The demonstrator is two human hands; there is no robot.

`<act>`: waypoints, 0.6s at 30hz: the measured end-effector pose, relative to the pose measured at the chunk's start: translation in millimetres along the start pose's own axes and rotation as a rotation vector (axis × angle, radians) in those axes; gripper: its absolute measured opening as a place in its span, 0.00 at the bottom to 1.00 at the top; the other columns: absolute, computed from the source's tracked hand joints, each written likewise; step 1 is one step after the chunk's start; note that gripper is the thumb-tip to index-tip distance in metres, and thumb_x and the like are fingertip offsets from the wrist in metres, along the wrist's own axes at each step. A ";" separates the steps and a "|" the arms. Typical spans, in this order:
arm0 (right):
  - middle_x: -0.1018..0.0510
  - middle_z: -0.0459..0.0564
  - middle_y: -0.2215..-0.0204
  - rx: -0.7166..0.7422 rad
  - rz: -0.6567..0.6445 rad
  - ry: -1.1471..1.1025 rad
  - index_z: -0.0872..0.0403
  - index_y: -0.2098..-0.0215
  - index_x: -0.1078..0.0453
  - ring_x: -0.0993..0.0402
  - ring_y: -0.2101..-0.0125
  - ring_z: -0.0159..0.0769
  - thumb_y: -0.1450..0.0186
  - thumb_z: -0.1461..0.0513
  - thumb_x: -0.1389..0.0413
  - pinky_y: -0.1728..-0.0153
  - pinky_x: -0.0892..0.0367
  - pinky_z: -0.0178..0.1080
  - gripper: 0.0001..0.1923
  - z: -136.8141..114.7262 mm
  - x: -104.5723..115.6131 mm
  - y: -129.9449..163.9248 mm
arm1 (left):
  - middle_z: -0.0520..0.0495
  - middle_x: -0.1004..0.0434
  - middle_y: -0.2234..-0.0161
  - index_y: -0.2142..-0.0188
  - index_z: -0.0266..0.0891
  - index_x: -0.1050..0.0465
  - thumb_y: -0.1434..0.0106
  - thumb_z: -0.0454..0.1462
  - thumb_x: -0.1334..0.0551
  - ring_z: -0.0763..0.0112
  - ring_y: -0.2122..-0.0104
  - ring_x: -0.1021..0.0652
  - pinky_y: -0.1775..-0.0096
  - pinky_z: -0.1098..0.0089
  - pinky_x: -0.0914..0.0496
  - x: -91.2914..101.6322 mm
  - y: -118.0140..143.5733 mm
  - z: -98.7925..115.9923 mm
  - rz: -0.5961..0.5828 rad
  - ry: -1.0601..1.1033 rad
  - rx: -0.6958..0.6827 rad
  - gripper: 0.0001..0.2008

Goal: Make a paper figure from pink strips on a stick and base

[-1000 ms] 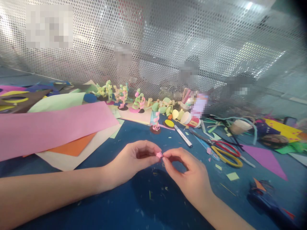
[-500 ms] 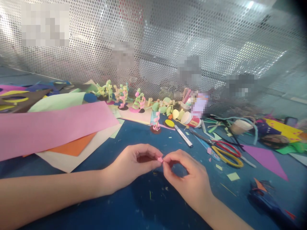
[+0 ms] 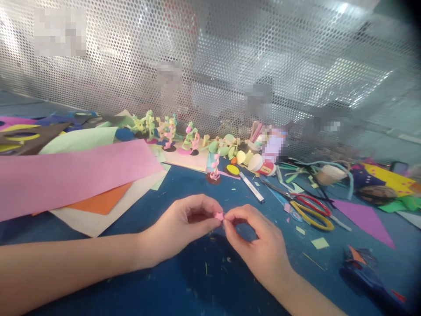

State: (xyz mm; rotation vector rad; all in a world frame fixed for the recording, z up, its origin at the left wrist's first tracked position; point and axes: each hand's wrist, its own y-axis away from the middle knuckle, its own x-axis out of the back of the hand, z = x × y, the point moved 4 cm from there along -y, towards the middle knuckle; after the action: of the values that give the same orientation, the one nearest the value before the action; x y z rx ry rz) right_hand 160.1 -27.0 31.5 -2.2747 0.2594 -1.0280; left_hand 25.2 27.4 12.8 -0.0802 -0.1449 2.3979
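Observation:
My left hand (image 3: 179, 228) and my right hand (image 3: 258, 243) meet just above the blue table (image 3: 171, 281), fingertips pinched together on a tiny folded pink paper piece (image 3: 219, 215). Most of the piece is hidden by my fingers. Behind my hands stands a small pink paper spiral on a dark round base (image 3: 214, 173).
A large pink sheet (image 3: 72, 173) lies over orange and cream sheets at the left. Scissors with red and yellow handles (image 3: 309, 208), a white marker (image 3: 251, 187) and a glue bottle (image 3: 263, 166) lie at the right. Several paper figures (image 3: 169, 131) line the perforated metal screen (image 3: 230, 66). Paper scraps are scattered around.
Both hands stay together on the pink piece. Their fingers have shifted slightly, working the paper.

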 end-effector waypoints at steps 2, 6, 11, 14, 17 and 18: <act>0.27 0.43 0.74 0.009 -0.009 -0.004 0.52 0.69 0.33 0.31 0.73 0.29 0.42 0.67 0.47 0.69 0.34 0.32 0.05 0.4 0.5 -0.4 | 0.48 0.29 0.65 0.64 0.36 0.32 0.42 0.36 0.42 0.71 0.64 0.27 0.60 0.69 0.32 0.4 0.1 0.9 -0.003 -0.022 -0.028 0.06; 0.29 0.43 0.76 0.033 -0.009 0.011 0.52 0.70 0.34 0.31 0.74 0.29 0.43 0.68 0.48 0.70 0.35 0.32 0.05 -2.4 2.0 -0.5 | 0.48 0.29 0.65 0.64 0.36 0.33 0.41 0.34 0.43 0.71 0.64 0.27 0.59 0.69 0.32 -0.9 0.4 1.3 -0.035 -0.070 -0.074 0.05; 0.31 0.42 0.79 0.102 0.012 0.044 0.53 0.73 0.35 0.34 0.76 0.28 0.44 0.70 0.49 0.72 0.36 0.32 0.07 -9.4 3.2 0.5 | 0.48 0.29 0.65 0.65 0.36 0.32 0.41 0.33 0.43 0.71 0.63 0.27 0.58 0.69 0.32 -4.3 0.5 2.6 -0.070 -0.093 -0.076 0.04; 0.32 0.42 0.79 0.120 0.033 0.050 0.53 0.74 0.36 0.35 0.76 0.28 0.44 0.71 0.49 0.72 0.37 0.32 0.07 -10.6 4.1 0.3 | 0.48 0.29 0.65 0.63 0.36 0.34 0.42 0.34 0.41 0.71 0.63 0.27 0.58 0.69 0.32 -5.5 1.0 3.0 -0.081 -0.027 -0.039 0.06; 0.32 0.42 0.79 0.105 0.038 0.047 0.53 0.74 0.35 0.35 0.76 0.27 0.44 0.70 0.48 0.72 0.37 0.31 0.06 -8.8 4.3 -1.1 | 0.49 0.29 0.66 0.63 0.36 0.35 0.42 0.35 0.41 0.72 0.65 0.27 0.60 0.70 0.32 -3.9 0.6 1.3 -0.070 0.031 0.003 0.07; 0.31 0.42 0.78 0.090 0.027 0.039 0.53 0.74 0.35 0.34 0.76 0.27 0.44 0.70 0.48 0.71 0.36 0.31 0.06 -7.6 3.9 -1.7 | 0.49 0.29 0.67 0.64 0.36 0.34 0.42 0.36 0.41 0.73 0.65 0.27 0.61 0.71 0.32 -2.6 0.1 0.6 -0.057 0.035 0.012 0.07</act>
State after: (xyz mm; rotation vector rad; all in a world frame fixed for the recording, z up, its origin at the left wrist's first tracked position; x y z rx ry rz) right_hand 157.1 -30.8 38.7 -2.1670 0.2547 -1.0506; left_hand 27.0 25.4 13.4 -0.1110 -0.1153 2.3393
